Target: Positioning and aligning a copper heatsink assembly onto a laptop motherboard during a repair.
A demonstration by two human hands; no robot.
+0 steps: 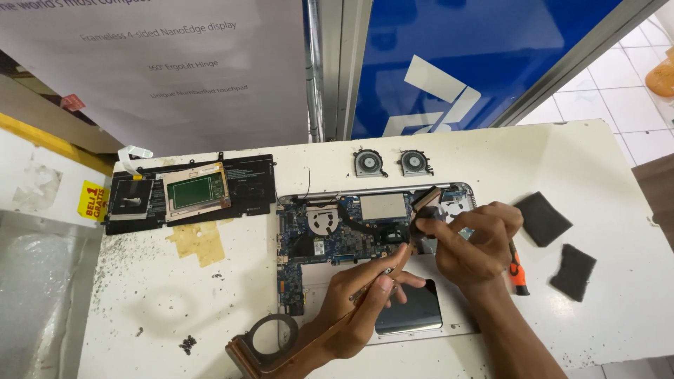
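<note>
Nearest the lens, a copper heat pipe assembly [281, 347] runs from its ring-shaped fan shroud up to the open laptop chassis [365, 238] on the white worktop [597, 154]. The left hand [361, 298] pinches the pipe between thumb and fingers, closed on it. It looks thin, light and easily bent (best held along the pipe, not the fins). The right hand [467, 242] is curled, fingertips pressing the pipe's far end over the motherboard. Two loose fans [393, 163] lie beyond.
</note>
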